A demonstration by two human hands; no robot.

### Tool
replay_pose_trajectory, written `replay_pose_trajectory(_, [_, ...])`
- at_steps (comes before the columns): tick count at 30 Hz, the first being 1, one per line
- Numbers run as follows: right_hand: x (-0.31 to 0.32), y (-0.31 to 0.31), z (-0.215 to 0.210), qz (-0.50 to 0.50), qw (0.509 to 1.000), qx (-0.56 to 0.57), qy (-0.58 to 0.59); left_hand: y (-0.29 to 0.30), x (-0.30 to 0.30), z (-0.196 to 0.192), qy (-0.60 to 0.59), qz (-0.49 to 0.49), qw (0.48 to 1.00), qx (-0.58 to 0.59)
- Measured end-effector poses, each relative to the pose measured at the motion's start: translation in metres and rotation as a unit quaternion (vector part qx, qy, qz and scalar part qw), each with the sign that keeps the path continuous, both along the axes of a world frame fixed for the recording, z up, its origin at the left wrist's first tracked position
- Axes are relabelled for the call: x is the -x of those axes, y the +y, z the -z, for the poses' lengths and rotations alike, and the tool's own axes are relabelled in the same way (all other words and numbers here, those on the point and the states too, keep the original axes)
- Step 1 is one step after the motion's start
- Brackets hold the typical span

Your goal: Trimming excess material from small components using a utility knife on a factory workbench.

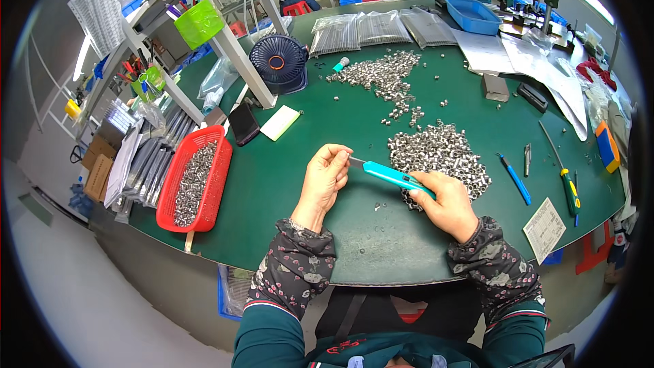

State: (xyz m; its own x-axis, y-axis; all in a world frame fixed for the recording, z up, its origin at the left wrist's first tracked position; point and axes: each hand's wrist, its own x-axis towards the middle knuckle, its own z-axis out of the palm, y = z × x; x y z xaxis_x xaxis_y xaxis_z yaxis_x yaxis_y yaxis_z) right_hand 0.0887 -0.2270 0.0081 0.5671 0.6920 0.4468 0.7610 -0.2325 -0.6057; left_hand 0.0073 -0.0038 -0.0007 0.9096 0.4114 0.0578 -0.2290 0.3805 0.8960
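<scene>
My right hand (444, 202) is wrapped round a turquoise utility knife (392, 175), its blade pointing left. At the blade's tip, the fingers of my left hand (325, 176) are pinched together; whatever they hold is too small or hidden to name. Just beyond my right hand lies a heap of small shiny metal rings (439, 157). A looser scatter of the same rings (381, 75) spreads farther back on the green table (327, 123). Small shavings or bits lie below the knife.
To the left stands a red basket (221, 187) of small metal parts, near a phone (243, 123), a notepad (280, 123) and a fan (278, 61). On the right lie a blue-handled tool (515, 179), a screwdriver (569, 187) and a paper slip (545, 230). A blue tray (472, 24) sits far back.
</scene>
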Motion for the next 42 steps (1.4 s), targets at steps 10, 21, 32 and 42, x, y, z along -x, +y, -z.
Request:
replay_pose_trajectory(10, [0.009,0.001,-0.004,0.033,0.996,-0.04,-0.068,-0.002,0.001,-0.001,-0.015,-0.039,0.998,0.041])
replay_pose_trajectory(21, [0.007,0.002,-0.001,0.008,0.999,-0.031,-0.017,0.0,0.002,0.002,-0.014,-0.001,1.0,0.028])
replay_pose_trajectory(32, [0.008,0.002,-0.008,0.035,0.994,-0.068,-0.076,0.005,0.003,0.003,-0.021,0.046,0.99,0.132])
replay_pose_trajectory(42, [0.005,0.002,-0.004,0.033,0.995,-0.061,-0.069,0.004,0.003,0.0,-0.01,0.027,0.995,0.091])
